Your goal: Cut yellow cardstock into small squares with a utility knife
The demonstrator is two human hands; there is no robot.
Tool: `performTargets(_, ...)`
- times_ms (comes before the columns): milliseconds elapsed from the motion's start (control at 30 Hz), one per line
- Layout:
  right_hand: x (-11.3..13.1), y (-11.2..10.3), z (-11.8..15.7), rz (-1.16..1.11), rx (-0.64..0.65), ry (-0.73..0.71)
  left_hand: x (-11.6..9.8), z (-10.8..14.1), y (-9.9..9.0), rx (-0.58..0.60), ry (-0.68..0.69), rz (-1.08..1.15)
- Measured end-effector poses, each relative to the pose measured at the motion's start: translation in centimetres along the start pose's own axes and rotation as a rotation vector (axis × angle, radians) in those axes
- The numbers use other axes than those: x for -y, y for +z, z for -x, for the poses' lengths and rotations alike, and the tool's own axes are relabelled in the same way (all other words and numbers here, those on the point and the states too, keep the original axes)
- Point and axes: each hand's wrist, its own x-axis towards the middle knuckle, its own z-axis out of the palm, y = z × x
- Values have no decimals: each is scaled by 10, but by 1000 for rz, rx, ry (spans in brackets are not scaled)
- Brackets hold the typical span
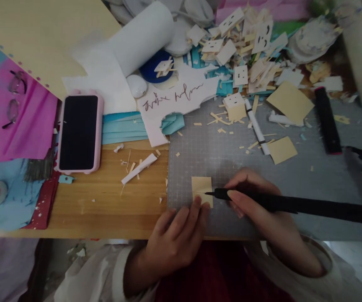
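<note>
A small cream paper square lies flat on the grey cutting mat, near the table's front edge. The fingertips of my left hand rest on its lower edge and press it down, with the fingers close together. My right hand is closed around a long black pen-like tool. The tool's thin dark tip touches the paper just above my left fingertips, at a fine line across the square. The tool's rear end stretches to the right, over the mat.
Behind the mat is a heap of paper pieces with drawn faces. A white marker, a black marker and cream squares lie on the mat. Leftward are a phone, a paper roll and glasses.
</note>
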Motion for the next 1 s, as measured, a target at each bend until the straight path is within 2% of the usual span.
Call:
performTargets(533,-1,1,2,-4,-3,-11,2,-3,-2,4,8,24)
performTargets(733,4,-3,5,97,39,-73,2,-3,-3,9,0,33)
performTargets(900,6,-5,10,174,30,-24,-1,-2,-2,2,-25,47)
performTargets(1000,5,-8,8,193,80,-58,-2,-3,-2,-4,-43,48)
